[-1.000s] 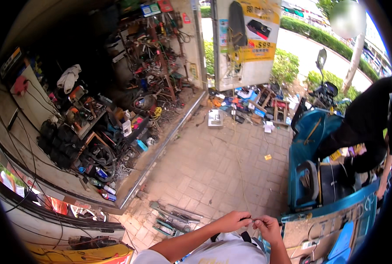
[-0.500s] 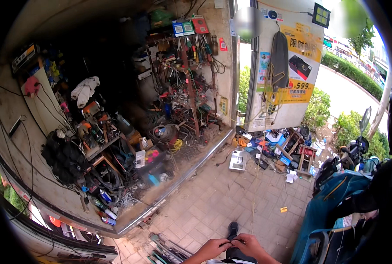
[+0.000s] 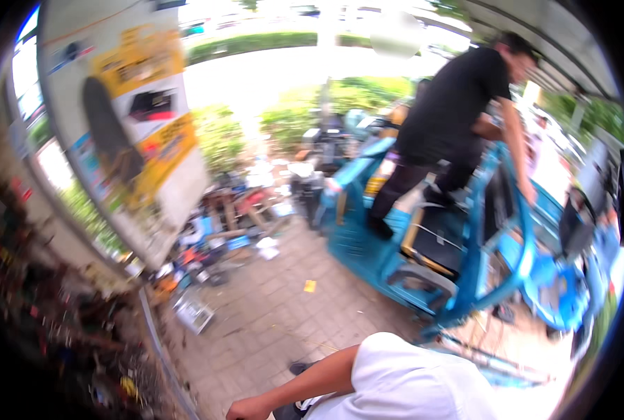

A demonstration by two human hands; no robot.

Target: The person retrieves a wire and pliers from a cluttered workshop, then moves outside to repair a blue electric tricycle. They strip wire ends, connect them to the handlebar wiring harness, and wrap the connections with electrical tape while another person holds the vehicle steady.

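At the lower edge my right forearm reaches leftward from a white short sleeve [image 3: 403, 378]. My right hand [image 3: 245, 407] is curled and partly cut off, with something small and dark at its fingers that I cannot make out. My left hand is out of sight. Beyond my arm, a person in a dark T-shirt [image 3: 448, 105] stands bent over in a blue three-wheeled vehicle [image 3: 354, 252], one arm reaching down to its frame.
Paving [image 3: 277, 329] lies between me, a pile of scrap [image 3: 221, 224] and a metal box [image 3: 193, 311]. A poster-covered door [image 3: 70, 84] is at upper left, cluttered tools [image 3: 60, 315] at left. Behind are bushes [image 3: 214, 133] and a hedge.
My view has swung to the right, blurring the picture, so the door moves left and the vehicle and person show fully. My two hands met at a small object earlier; now only the right shows.
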